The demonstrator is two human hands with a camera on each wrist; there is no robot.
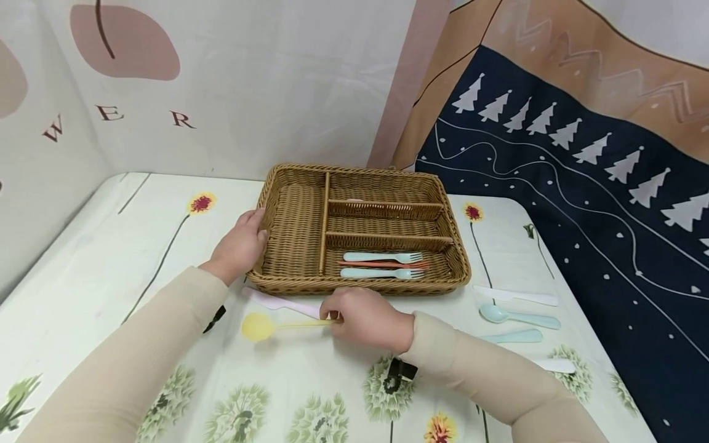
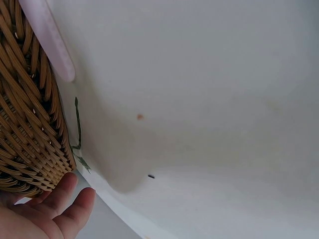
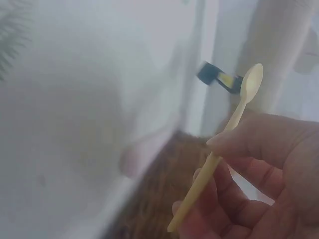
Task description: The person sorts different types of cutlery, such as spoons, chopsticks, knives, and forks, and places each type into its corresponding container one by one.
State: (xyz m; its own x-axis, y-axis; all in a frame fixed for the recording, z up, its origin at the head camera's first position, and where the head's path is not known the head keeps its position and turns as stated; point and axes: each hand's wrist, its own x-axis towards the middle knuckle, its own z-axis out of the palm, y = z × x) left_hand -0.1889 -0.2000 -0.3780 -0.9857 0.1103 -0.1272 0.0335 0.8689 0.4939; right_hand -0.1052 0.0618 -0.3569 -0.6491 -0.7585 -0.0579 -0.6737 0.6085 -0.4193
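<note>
My right hand (image 1: 362,319) pinches a yellow spoon (image 1: 258,326) by its handle just in front of the basket. In the right wrist view, thumb and fingers hold the spoon (image 3: 195,191) partway along it. My left hand (image 1: 239,245) grips the left side of a brown wicker cutlery basket (image 1: 290,227); the left wrist view shows some of its fingers (image 2: 79,209) against the wicker. A lilac knife (image 1: 279,303) lies along the basket's front, partly hidden behind the right hand. In the front right compartment are two pale blue forks (image 1: 373,273) with orange cutlery (image 1: 376,264) between them.
On the right of the table lie a white knife (image 1: 520,296), a pale blue spoon (image 1: 517,316), another pale blue handle (image 1: 517,336) and a white handle (image 1: 558,365), the last two partly behind my forearm. A fabric backdrop (image 1: 249,92) hangs behind the basket.
</note>
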